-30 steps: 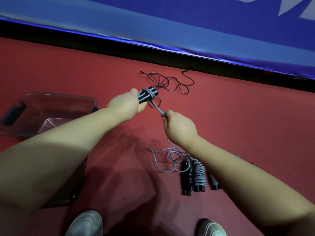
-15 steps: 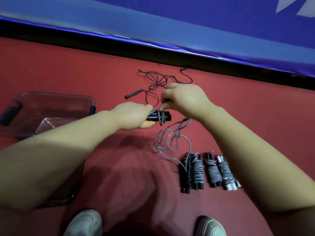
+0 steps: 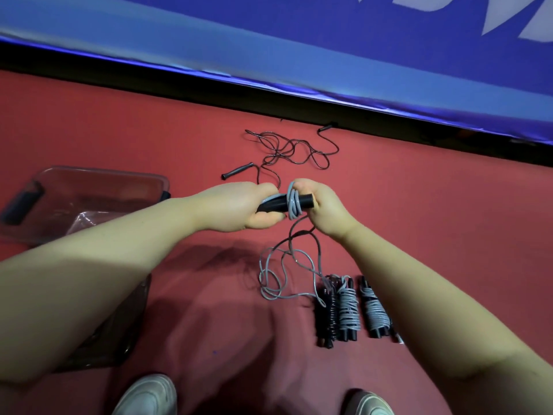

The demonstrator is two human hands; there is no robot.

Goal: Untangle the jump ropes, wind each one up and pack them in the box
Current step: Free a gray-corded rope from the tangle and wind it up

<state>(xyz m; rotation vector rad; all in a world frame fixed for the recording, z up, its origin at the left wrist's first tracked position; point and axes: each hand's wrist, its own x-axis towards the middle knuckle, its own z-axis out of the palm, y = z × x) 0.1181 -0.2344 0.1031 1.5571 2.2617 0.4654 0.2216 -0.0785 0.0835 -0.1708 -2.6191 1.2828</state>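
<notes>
My left hand [image 3: 239,206] grips the black handles [image 3: 276,203] of a grey jump rope. A few grey turns [image 3: 294,202] wrap the handles. My right hand [image 3: 324,205] holds the handles' far end and the cord by those turns. The loose grey cord [image 3: 273,277] hangs down and lies in loops on the red floor. Three wound ropes [image 3: 348,310] lie side by side by my right forearm. A tangled black rope [image 3: 294,149] with thin handles lies farther off. The clear plastic box [image 3: 89,181] stands at the left, partly behind my left arm.
A black strip and a blue banner [image 3: 299,55] run along the far edge of the red floor. My two shoes [image 3: 146,395] show at the bottom edge. Another wound bundle is mostly hidden under my right forearm.
My right hand has swung around the handles, down to their right end, laying another grey turn on them. The loose cord on the floor has grown shorter. The left hand keeps its hold.
</notes>
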